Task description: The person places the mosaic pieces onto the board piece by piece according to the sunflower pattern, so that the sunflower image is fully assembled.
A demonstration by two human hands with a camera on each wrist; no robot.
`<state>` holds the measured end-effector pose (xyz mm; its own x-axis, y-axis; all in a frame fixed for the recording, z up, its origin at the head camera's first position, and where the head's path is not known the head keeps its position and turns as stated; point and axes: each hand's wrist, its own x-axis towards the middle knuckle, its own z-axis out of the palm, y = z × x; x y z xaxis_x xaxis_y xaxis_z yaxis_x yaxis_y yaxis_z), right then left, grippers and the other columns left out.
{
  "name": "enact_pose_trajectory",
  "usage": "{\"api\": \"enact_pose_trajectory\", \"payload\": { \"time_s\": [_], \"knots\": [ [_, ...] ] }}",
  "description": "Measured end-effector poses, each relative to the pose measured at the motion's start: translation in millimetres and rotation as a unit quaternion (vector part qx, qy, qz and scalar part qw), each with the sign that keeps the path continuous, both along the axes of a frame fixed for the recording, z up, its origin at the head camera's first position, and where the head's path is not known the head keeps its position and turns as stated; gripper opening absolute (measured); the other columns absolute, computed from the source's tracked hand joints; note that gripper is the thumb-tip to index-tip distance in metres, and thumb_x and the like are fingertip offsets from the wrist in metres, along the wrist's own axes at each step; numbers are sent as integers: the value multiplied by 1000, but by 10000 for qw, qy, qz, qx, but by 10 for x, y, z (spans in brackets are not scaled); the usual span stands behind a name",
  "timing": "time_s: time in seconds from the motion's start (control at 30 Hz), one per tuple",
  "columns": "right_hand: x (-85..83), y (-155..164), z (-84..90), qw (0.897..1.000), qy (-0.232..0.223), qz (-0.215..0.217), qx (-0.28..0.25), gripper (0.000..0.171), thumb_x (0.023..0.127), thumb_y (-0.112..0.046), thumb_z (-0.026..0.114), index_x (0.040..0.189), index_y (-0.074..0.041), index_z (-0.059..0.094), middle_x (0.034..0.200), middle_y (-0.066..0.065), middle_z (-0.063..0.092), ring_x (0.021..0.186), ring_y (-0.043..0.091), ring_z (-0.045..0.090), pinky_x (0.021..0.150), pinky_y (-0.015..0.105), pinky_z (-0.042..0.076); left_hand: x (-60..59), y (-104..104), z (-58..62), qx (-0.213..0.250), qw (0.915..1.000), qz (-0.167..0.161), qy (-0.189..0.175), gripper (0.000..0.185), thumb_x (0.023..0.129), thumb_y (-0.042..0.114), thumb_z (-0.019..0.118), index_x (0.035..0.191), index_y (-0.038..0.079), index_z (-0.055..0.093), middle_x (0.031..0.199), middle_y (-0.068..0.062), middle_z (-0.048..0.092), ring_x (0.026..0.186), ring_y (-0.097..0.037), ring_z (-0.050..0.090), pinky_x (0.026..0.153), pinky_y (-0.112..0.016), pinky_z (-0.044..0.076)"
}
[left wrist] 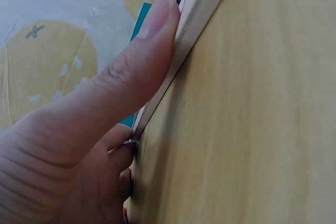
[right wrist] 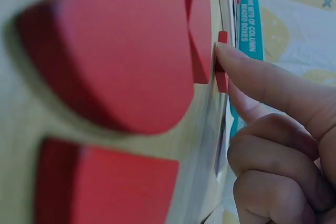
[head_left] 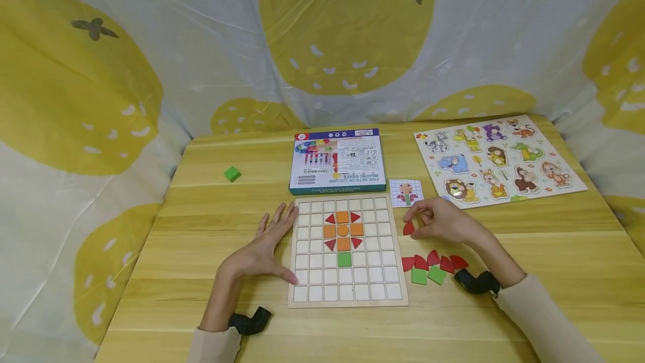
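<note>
A wooden grid board (head_left: 314, 302) lies on the table, bearing orange squares, an orange disc (head_left: 343, 230), red triangles and a green square (head_left: 344, 259). Along its left edge spreads my left hand (head_left: 259, 254), fingertips at the upper part and thumb lower down. The left wrist view has that thumb (left wrist: 142, 61) against the board's side. Right of the board, my right hand (head_left: 440, 220) pinches a red quarter-circle piece (head_left: 409, 229) between thumb and forefinger, other fingers curled. Seen edge-on in the right wrist view, the held piece (right wrist: 222, 80) is a thin red strip.
Several red quarter-circle pieces (head_left: 434, 257) and two green squares (head_left: 419, 276) lie below my right hand. A pattern card (head_left: 406, 186) sits beyond it. Behind the board is a box (head_left: 336, 161); an animal puzzle (head_left: 504, 161) lies back right. One green piece (head_left: 232, 173) is far left.
</note>
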<state>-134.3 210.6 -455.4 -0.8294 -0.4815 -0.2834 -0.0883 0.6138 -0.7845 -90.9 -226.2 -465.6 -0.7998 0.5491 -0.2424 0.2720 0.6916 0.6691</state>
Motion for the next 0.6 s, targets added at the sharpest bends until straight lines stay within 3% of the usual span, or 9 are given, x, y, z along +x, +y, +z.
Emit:
{"api": "enact_pose_trajectory", "payload": {
  "time_s": [0.33, 0.6],
  "knots": [
    [0, 36, -9, 9998, -126, -70, -99, 27, 83, -9, 85, 107, -3, 73, 60, -4, 36, 56, 10, 34, 54, 24, 30, -3, 14, -11, -26, 10000, 22, 5, 150, 59, 43, 100, 168, 13, 1, 176, -6, -7, 162, -33, -16, 128, -63, -13],
    [32, -75, 37, 9981, 300, -542, -45, 25, 84, -18, 87, 104, -6, 77, 62, -3, 31, 62, 15, 32, 55, 27, 25, 1, 11, -5, -11, 10000, 42, -4, 149, 60, 43, 99, 168, 13, 1, 176, -6, -8, 162, -33, -16, 128, -63, -13]
  ]
}}
